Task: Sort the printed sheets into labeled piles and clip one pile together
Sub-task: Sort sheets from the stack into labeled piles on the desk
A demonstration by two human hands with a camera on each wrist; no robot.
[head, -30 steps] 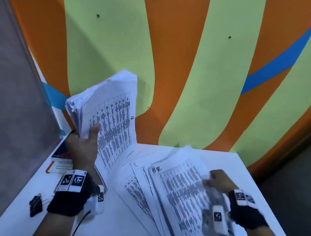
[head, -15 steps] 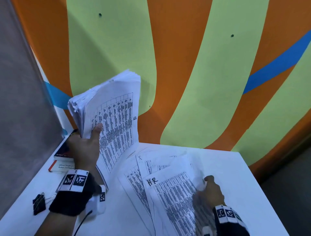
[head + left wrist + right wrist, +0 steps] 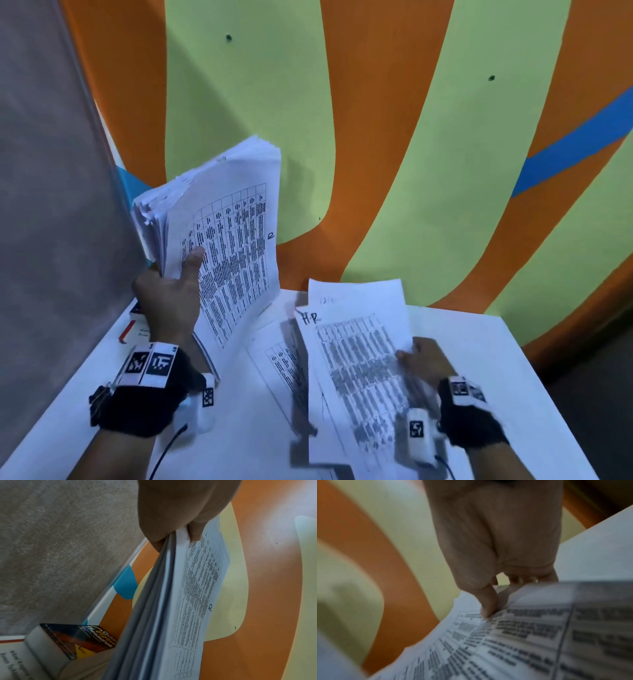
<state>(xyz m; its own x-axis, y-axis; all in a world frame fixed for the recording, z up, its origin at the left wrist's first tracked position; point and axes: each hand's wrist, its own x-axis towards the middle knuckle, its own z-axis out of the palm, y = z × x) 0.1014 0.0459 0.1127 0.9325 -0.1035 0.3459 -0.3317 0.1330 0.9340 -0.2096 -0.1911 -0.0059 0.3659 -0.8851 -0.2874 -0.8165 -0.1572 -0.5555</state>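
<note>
My left hand [image 3: 171,294] grips a thick stack of printed sheets [image 3: 226,219] upright above the table's left side, thumb across the front page; the same stack [image 3: 171,601] fills the left wrist view. My right hand [image 3: 424,359] pinches the right edge of a printed sheet marked "HR" [image 3: 356,370], held low over other sheets [image 3: 284,363] lying on the white table [image 3: 479,342]. In the right wrist view the thumb [image 3: 488,604] presses on that sheet [image 3: 522,635], blurred by motion. A black binder clip [image 3: 99,394] lies at the table's left edge, partly hidden by my left wrist.
Two books [image 3: 75,641] lie at the table's back left corner beside a grey partition [image 3: 51,205]. An orange, green and blue painted wall [image 3: 376,137] stands right behind the table. The table's right edge [image 3: 548,394] drops to a dark floor.
My right hand has carried the "HR" sheet from the near right toward the middle of the table, over the sheets lying there. The left hand keeps holding the stack up.
</note>
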